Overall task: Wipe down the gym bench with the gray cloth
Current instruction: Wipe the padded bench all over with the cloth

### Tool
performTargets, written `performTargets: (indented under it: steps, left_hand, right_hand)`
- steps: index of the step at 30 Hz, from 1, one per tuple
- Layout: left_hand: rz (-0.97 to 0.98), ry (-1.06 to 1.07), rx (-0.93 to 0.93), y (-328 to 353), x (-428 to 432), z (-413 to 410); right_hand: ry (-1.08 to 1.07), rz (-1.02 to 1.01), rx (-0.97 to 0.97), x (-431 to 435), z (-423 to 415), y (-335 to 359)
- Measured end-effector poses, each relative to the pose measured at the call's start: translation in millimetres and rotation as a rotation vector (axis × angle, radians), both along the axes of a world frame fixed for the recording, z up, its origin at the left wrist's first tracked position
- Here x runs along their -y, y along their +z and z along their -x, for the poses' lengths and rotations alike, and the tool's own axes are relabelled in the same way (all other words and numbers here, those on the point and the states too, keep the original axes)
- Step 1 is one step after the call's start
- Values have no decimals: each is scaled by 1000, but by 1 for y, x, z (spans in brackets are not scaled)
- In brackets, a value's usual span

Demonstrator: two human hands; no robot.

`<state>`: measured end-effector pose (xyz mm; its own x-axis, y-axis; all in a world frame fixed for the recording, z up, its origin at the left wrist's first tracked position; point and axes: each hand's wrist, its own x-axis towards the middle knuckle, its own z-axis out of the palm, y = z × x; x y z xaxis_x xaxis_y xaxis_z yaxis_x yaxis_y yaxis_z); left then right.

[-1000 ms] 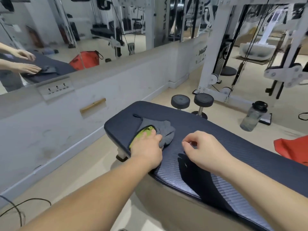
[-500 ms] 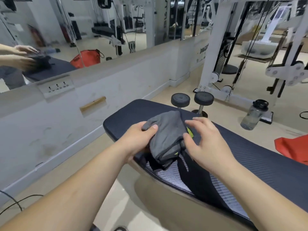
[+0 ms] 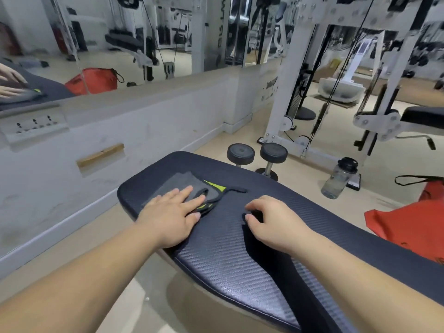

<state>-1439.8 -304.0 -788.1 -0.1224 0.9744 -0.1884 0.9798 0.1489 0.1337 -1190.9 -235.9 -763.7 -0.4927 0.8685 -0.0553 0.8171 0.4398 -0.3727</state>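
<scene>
Gray cloth (image 3: 179, 186) is lying spread out flat on the far end of the gym bench (image 3: 240, 248), up around 11 o'clock from where the person is standing, with a bright lime patch and a thin dark loop trailing off toward 2 o'clock. Their left hand (image 3: 171, 218) is pressing down on it palm-flat, fingers stretched out and open, not really gripping, just pinning it to the pad. The right hand (image 3: 274, 221) is sitting just beside it at about 1 o'clock, fingers curled with the tips touching the bench, holding nothing as far as one can tell.

Progress-wise, it's looking like early days. The cloth is only covering that end corner, and the whole long run of padding stretching back toward 5 o'clock is looking untouched; no wet streaks or wipe marks are showing, though on dark textured vinyl that's hard to judge. So most of the surface is probably still waiting.

The cloth itself is looking thin and soft, microfiber-ish, a bit rumpled near the fingers, lying flat elsewhere. Should be sliding easily over that ribbed pad.
</scene>
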Motion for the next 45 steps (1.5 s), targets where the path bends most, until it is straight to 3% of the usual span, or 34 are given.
performTargets:
  steps: [3, 8, 11, 14, 19, 22, 30, 35, 41, 45]
  left_hand:
    - [55, 75, -51, 2, -2, 7]
    - [21, -206, -8, 16, 21, 19]
    - [23, 5, -24, 5, 8, 64]
    - [-12, 207, -65, -6, -3, 50]
    - [-63, -125, 33, 0, 4, 54]
    - [-45, -59, -4, -4, -20, 86]
    - [-11, 90, 13, -11, -106, 78]
    - [-2, 96, 32, -12, -146, 44]
    - [-24, -203, 74, -10, -131, -72]
    - [-59, -530, 48, -7, -63, -108]
  right_hand:
    - [27, -16, 55, -8, 13, 9]
    - [83, -5, 98, -14, 43, 18]
    - [94, -45, 180, -18, 54, 16]
    - [59, -97, 229, -27, 61, 15]
    - [93, -179, 336, -47, 76, 14]
    - [81, -294, 431, -53, 81, 4]
    - [32, -161, 173, -88, 65, -6]
    - [-50, -165, 157, -100, 19, -11]
    - [-164, -124, 159, -88, -31, -5]
    - [-254, -181, 6, -60, -48, -4]
